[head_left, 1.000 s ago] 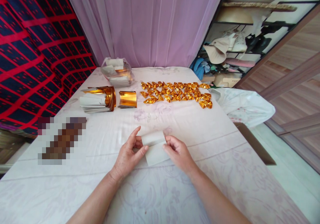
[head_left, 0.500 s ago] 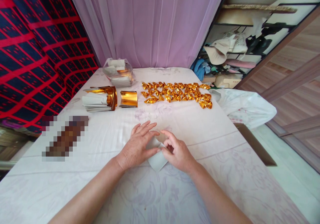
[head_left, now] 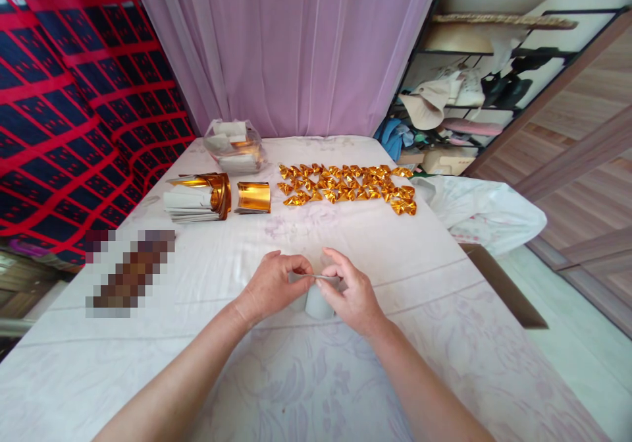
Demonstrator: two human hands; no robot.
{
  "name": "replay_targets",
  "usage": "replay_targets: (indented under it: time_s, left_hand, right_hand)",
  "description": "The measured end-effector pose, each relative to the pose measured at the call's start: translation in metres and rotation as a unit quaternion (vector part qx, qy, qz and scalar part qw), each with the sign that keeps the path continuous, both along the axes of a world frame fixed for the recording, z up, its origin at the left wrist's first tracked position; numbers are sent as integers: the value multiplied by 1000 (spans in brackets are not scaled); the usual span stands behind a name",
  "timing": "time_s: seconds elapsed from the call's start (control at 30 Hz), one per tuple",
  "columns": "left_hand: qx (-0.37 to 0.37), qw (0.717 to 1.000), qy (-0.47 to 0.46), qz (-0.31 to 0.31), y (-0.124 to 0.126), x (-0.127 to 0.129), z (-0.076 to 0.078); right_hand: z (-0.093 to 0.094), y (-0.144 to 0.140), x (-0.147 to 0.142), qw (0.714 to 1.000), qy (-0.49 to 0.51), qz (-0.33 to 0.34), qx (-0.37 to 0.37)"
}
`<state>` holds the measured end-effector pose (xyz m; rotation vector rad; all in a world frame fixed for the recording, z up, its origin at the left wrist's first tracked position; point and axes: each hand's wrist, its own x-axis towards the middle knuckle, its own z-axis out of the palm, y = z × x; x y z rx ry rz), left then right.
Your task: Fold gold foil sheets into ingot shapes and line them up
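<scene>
A sheet of paper [head_left: 320, 306], its pale grey side facing me, is bent between my two hands above the cloth. My left hand [head_left: 276, 282] pinches its upper edge between thumb and forefinger. From the other side, my right hand [head_left: 351, 292] grips the same edge with thumb and fingers, close to the left fingertips. Part of the sheet is hidden behind the fingers. Farther off, several folded gold foil paper pieces [head_left: 345, 184] lie in rows. Left of them stand a small stack of gold foil paper [head_left: 253, 198] and a larger fanned stack [head_left: 197, 197].
A clear plastic bag [head_left: 235, 147] with more paper sits at the back left of the cloth-covered table [head_left: 207, 363]. A blurred-out brown object [head_left: 131, 271] lies at left. Past the right edge are a white plastic bag [head_left: 494, 211], a cardboard box [head_left: 496, 284] and a shelf rack.
The sheet's upper edge has been raised and bent over between my fingers. My left hand has gone from spread fingers to a pinch, and both hands' fingertips are closer together.
</scene>
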<state>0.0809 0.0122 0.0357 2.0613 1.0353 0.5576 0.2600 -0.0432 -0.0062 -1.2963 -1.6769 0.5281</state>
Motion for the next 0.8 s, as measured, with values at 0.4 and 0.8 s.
replay_targets:
  time_s: [0.4, 0.8]
  left_hand:
    - [-196, 903, -316, 213, -11, 6, -17]
    - [-239, 949, -112, 171, -36, -30, -31]
  right_hand:
    - [-9, 0, 0, 935, 305, 35, -177]
    - [-12, 0, -6, 981, -102, -90, -137]
